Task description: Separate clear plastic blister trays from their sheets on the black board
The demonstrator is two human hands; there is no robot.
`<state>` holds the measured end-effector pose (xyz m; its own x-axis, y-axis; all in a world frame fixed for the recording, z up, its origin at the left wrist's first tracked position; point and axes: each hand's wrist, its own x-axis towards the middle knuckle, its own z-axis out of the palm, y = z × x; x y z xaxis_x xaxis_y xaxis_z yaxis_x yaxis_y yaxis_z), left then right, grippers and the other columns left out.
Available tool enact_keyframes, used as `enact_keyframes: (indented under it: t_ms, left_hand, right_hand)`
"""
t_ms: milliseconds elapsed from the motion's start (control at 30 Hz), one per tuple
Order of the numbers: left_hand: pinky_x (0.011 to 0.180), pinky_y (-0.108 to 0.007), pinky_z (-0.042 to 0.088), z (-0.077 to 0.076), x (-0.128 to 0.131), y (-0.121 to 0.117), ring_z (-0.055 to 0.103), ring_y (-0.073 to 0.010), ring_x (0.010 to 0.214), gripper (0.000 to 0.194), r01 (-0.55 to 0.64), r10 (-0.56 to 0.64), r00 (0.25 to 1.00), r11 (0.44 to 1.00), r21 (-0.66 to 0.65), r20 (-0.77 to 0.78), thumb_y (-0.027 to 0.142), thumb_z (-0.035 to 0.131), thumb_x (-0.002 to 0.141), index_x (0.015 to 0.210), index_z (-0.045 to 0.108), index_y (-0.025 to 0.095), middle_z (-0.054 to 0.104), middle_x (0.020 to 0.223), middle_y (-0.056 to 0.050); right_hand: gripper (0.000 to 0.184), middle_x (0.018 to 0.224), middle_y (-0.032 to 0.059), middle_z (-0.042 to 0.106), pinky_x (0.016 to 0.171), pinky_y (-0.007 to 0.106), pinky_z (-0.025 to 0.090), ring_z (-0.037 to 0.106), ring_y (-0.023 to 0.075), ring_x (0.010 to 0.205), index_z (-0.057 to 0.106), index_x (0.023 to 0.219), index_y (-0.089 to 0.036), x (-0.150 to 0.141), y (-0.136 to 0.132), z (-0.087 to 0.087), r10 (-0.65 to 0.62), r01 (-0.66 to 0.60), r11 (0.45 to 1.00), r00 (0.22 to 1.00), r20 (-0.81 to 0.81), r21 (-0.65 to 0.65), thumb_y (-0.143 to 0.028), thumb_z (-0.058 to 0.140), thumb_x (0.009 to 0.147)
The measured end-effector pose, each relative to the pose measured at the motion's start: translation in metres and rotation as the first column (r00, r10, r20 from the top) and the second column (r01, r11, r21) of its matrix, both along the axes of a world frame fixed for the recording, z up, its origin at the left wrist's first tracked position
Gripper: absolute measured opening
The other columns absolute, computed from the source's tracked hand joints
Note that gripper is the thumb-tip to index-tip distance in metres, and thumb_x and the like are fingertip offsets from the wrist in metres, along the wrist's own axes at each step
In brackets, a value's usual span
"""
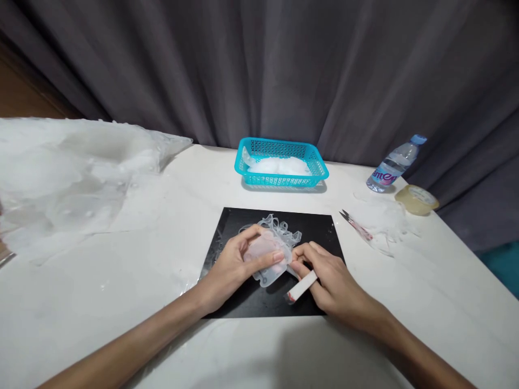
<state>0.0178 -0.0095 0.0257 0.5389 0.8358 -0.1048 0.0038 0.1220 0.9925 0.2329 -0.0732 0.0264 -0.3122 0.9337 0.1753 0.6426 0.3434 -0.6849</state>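
Note:
My left hand (239,256) grips a translucent, cloudy plastic piece (271,274) with rounded, notched edges, thumb on top and fingers underneath. At the piece's right edge, my right hand (324,270) is closed, with thumb and forefinger pinching the rim. A flat white stick (302,287) with a red and dark tip juts out from under the right-hand fingers; its exact kind I cannot make out. Curly clear trimmings (286,232) lie just behind the piece. Both hands are over a black mat (259,307).
A turquoise basket (279,181) with whitish translucent pieces stands behind the mat. To the right are small scissors (357,226), a pile of clear scraps (379,219), a tape roll (417,200) and a water bottle (393,165). A large clear plastic bag (77,173) covers the left.

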Motion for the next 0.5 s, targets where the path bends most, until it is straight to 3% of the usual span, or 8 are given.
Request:
enact_keyframes:
  t_ms: [100,200,300,400,500]
  left_hand:
    - [0.072,-0.022,0.048,0.000,0.003,-0.001,0.059,-0.0132,0.082,0.030,0.015,-0.014,0.999,0.999,0.045,-0.035,0.037,0.083,0.085,0.098,0.065,0.017,0.064,0.091,0.001]
    - [0.067,-0.021,0.045,0.004,0.002,0.000,0.056,-0.0119,0.076,0.033,0.017,-0.010,0.996,0.996,0.082,-0.088,0.038,0.085,0.082,0.094,0.064,0.017,0.061,0.085,0.003]
    - [0.060,-0.022,0.040,0.010,-0.008,0.006,0.053,-0.0123,0.070,0.038,0.134,-0.135,0.967,0.991,-0.020,-0.216,0.044,0.086,0.079,0.092,0.062,0.017,0.059,0.080,0.003]
    - [0.057,-0.021,0.034,0.015,-0.021,0.016,0.051,-0.0122,0.067,0.041,0.288,-0.326,0.896,0.943,-0.164,-0.301,0.047,0.086,0.078,0.091,0.063,0.017,0.056,0.074,0.004]
    - [0.059,-0.021,0.034,0.015,-0.026,0.023,0.050,-0.0114,0.067,0.039,0.309,-0.348,0.896,0.934,-0.178,-0.275,0.046,0.086,0.079,0.090,0.063,0.016,0.057,0.075,0.004]
  right_hand:
    - [0.011,0.087,0.0020,0.062,0.067,0.029,0.046,0.063,0.0183,0.076,0.053,0.095,-0.023,-0.004,0.000,-0.003,-0.033,0.029,0.997,0.998,0.058,0.077,-0.020,0.047,0.103]
    - [0.011,0.084,0.0030,0.060,0.063,0.030,0.043,0.060,0.0194,0.072,0.051,0.093,-0.022,-0.002,0.004,-0.011,-0.067,0.023,0.970,0.982,0.174,0.240,-0.015,0.045,0.100]
    - [0.012,0.083,0.0054,0.061,0.060,0.032,0.039,0.057,0.0220,0.072,0.049,0.090,-0.022,0.006,0.012,-0.021,-0.203,0.096,0.932,0.937,0.285,0.349,-0.015,0.046,0.099]
    - [0.012,0.085,0.0036,0.062,0.062,0.031,0.038,0.058,0.0215,0.075,0.047,0.088,-0.023,0.018,0.017,-0.023,-0.275,0.219,0.947,0.931,0.240,0.234,-0.017,0.053,0.096]
    - [0.015,0.083,-0.0009,0.061,0.065,0.028,0.039,0.058,0.0179,0.075,0.046,0.084,-0.024,0.025,0.016,-0.015,-0.189,0.189,0.982,0.976,0.112,0.014,-0.017,0.057,0.093]
